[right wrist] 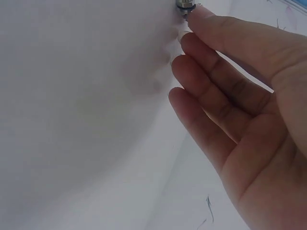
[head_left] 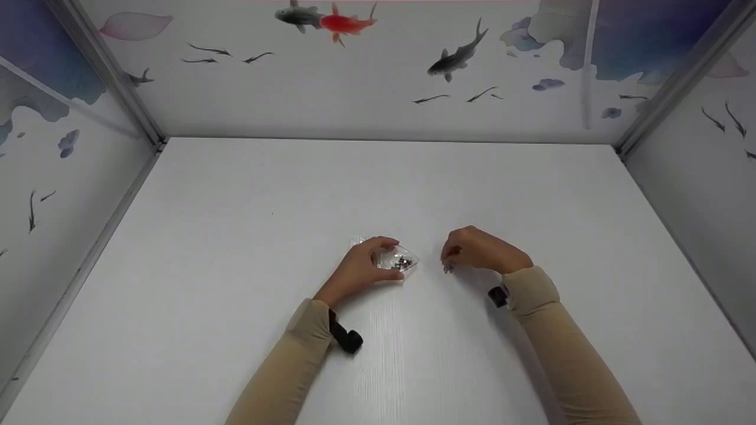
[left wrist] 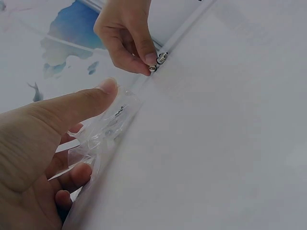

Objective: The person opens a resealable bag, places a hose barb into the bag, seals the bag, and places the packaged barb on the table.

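My left hand [head_left: 359, 267] grips a clear plastic bag [head_left: 387, 258], its thumb on the near side and its fingers on the far side. Small shiny metal parts [head_left: 403, 263] lie inside the bag's right end. To the right of the bag, my right hand [head_left: 477, 249] pinches small metal fittings [left wrist: 162, 58] between thumb and fingertips, just over the table. In the right wrist view, one silvery fitting [right wrist: 185, 4] with a dark ring shows at the thumb tip, partly cut off by the frame's edge. The fittings' exact kind is too small to tell.
Both hands work over a white table [head_left: 236, 189]. Panels printed with fish and blue washes [head_left: 366, 82] enclose its back and sides, with metal posts [head_left: 112, 71] at the corners. Each wrist wears a small black device, such as the left one [head_left: 347, 337].
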The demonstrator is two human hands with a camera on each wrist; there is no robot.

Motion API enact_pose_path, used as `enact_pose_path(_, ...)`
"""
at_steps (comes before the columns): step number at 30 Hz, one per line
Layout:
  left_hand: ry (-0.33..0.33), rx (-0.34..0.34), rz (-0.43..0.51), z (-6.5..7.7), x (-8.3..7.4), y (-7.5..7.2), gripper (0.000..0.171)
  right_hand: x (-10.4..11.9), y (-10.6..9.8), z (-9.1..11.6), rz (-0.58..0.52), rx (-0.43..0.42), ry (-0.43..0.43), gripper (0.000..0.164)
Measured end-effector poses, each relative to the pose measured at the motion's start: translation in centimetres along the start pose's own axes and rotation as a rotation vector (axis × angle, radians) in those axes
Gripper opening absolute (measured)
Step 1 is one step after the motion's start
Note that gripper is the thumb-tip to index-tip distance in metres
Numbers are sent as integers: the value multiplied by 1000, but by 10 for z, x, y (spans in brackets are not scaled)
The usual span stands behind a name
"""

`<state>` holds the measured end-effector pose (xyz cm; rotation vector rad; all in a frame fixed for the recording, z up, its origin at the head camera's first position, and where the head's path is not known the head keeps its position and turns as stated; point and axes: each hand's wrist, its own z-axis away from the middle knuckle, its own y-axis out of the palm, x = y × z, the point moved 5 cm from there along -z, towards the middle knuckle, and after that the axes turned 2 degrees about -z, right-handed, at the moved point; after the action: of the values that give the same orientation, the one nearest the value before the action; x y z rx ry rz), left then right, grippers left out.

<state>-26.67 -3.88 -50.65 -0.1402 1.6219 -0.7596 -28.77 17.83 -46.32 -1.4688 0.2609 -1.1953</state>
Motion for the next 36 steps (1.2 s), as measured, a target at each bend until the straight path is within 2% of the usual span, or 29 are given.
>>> enact_pose_path(14,16,-4,-1,-1,-2,0,64,-2,1,-1,31,1,43,9)
enact_pose_path(26,16,-9,-25,-2,0,1,65,3,-2,-2,-69,13,92,7)
enact_pose_path(36,17,-18,-18,-2,-1,0,64,15,-6,-7,-31,-8,48,10)
